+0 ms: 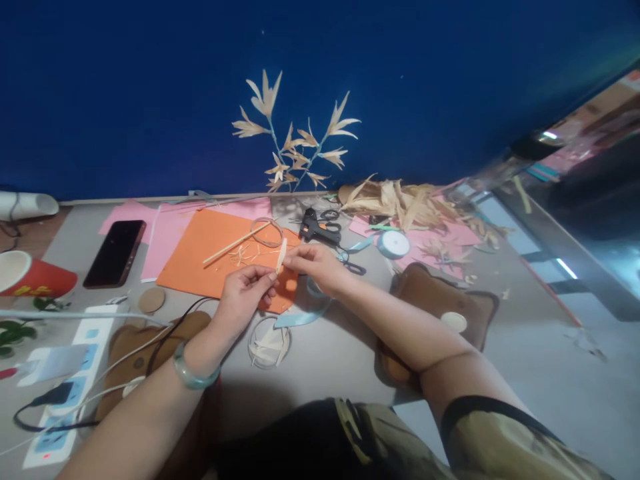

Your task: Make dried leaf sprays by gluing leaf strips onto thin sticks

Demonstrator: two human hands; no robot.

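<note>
My left hand (246,288) and my right hand (316,263) meet over an orange paper sheet (200,257), both pinching a small pale dried-leaf strip (281,256) that stands nearly upright between the fingertips. A green bangle (193,375) circles my left wrist. On the orange sheet lie a thin wooden stick (235,243), some leaf shavings (245,253) and a clear ring (267,232). A light blue ribbon (300,316) curls below my hands, beside a clear round lid (269,343) holding cut leaf pieces.
A black glue gun (320,231), scissors (353,265), a ribbon roll (393,244) and a heap of dried leaves (400,203) lie behind. A leaf branch (295,143) stands against the blue wall. Phone (115,252), red cup (30,277), power strip (65,380) left; brown cushion (440,300) right.
</note>
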